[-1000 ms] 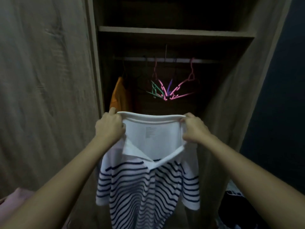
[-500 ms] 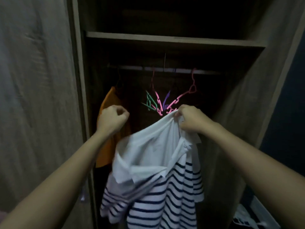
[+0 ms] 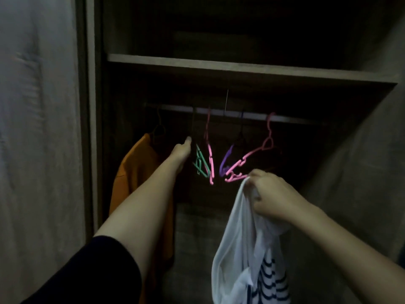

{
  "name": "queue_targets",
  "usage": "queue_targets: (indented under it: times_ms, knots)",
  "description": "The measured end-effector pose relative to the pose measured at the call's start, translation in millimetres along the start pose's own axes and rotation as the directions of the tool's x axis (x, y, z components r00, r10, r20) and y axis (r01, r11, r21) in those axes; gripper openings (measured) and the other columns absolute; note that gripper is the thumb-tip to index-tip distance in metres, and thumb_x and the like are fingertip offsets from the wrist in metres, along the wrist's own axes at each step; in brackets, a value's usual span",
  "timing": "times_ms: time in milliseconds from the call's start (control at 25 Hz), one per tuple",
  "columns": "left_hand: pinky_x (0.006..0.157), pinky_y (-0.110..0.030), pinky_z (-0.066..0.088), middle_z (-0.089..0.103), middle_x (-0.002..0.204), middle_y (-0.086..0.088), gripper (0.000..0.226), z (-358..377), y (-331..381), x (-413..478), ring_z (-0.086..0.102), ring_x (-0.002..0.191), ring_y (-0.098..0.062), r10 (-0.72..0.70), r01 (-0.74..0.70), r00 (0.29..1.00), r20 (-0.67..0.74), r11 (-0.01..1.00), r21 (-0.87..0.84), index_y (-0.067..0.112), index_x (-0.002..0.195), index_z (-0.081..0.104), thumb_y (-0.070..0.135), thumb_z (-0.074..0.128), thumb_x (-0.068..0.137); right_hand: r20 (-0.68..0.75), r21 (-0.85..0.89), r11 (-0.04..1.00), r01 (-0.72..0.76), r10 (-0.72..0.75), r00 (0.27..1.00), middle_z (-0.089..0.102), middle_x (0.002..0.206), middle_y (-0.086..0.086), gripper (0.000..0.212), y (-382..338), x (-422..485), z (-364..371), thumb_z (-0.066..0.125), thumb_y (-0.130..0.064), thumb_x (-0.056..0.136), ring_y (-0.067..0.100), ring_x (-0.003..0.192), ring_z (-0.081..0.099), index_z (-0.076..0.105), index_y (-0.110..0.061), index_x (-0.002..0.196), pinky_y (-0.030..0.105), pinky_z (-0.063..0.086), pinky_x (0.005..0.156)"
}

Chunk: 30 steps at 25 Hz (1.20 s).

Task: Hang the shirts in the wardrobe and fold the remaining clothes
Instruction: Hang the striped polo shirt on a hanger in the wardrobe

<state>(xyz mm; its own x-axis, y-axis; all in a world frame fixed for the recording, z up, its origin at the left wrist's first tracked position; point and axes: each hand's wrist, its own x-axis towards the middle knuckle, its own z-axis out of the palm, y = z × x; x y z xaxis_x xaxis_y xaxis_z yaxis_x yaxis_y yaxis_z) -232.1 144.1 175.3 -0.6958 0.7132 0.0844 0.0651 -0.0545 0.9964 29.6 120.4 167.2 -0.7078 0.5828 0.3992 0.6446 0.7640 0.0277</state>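
Right hand (image 3: 269,198) grips the bunched shirt (image 3: 236,249), which hangs straight down, below and right of the hangers (image 3: 208,163) on the rail (image 3: 241,115). Left hand (image 3: 182,152) is nearer, touching them; its grip cannot be determined.

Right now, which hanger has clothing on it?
The dark hanger farthest left, carrying the orange garment; all the others hang bare.

One view only: wide-angle camera worn on the head, pointed forward into the open wardrobe (image 3: 92,128) at close range, rail (image 3: 291,120) and shelf (image 3: 241,70) above mid-frame. The left hand (image 3: 183,151) is framed farther in and the right hand (image 3: 269,198) nearer, both arms entering from the bottom edge; the shirt (image 3: 236,249) is cropped by the lower border.
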Motion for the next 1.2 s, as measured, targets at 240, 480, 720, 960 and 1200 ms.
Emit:
queue_targets:
  times_ms: [240, 480, 720, 960, 1200]
  knots:
    - [0.044, -0.023, 0.047, 0.054, 0.074, -0.007, 0.037, 14.3, 27.5, 20.1, 0.055, 0.060, -0.016, 0.102, -0.104, 0.994, -0.035, 0.993, -0.053, 0.003, 0.115, 0.045, -0.003, 0.060, 0.083, 0.022, 0.037, 0.998, -0.047, 0.046, 0.999, 0.049, 0.122, -0.005, 0.042, 28.8, 10.8, 18.0, 0.055, -0.011, 0.076, 0.018, 0.109, 0.052, 0.057, -0.019, 0.118, 0.025, 0.046, 0.084]
    - [0.071, -0.033, 0.058, 0.066, 0.081, -0.012, 0.016, 0.5, 41.1, 13.6, 0.065, 0.071, -0.024, 0.192, -0.193, 0.981, -0.018, 0.980, -0.038, -0.001, 0.095, 0.062, -0.004, 0.062, 0.079, -0.033, 0.068, 0.996, -0.063, 0.065, 0.997, 0.048, 0.126, -0.004, 0.042, 11.6, 9.2, 21.9, 0.057, -0.011, 0.078, 0.018, 0.113, 0.050, 0.057, -0.019, 0.119, 0.026, 0.044, 0.088]
    - [0.066, -0.036, 0.051, 0.059, 0.076, -0.009, 0.015, -45.8, 4.0, -77.5, 0.064, 0.078, -0.023, 0.124, -0.120, 0.992, -0.028, 0.986, 0.113, 0.008, 0.102, 0.050, 0.001, 0.045, 0.089, 0.007, 0.129, 0.988, -0.084, 0.083, 0.996, 0.049, 0.123, 0.000, 0.045, -29.1, -7.5, 28.8, 0.054, -0.005, 0.075, 0.025, 0.110, 0.052, 0.060, -0.017, 0.118, 0.035, 0.047, 0.087]
    - [0.058, -0.027, 0.043, 0.062, 0.082, -0.003, 0.027, -161.1, -31.6, -188.3, 0.057, 0.067, -0.016, 0.178, -0.198, 0.980, 0.090, 0.808, 0.555, 0.018, 0.104, 0.061, 0.033, 0.039, 0.098, 0.120, 0.146, 0.967, -0.208, 0.192, 0.974, 0.043, 0.133, 0.003, 0.047, -73.2, -23.7, 59.8, 0.056, -0.001, 0.079, 0.029, 0.114, 0.049, 0.055, -0.013, 0.123, 0.034, 0.045, 0.089]
    - [0.046, -0.018, 0.039, 0.054, 0.063, 0.006, 0.022, -261.8, -11.0, -261.7, 0.051, 0.050, -0.005, 0.280, -0.355, 0.934, 0.223, 0.642, 0.679, 0.032, 0.095, 0.064, 0.041, 0.045, 0.095, 0.174, 0.091, 0.954, -0.285, 0.267, 0.948, 0.036, 0.140, 0.001, 0.046, -93.7, -38.2, 59.7, 0.055, -0.004, 0.082, 0.032, 0.117, 0.043, 0.051, -0.019, 0.126, 0.041, 0.045, 0.090]
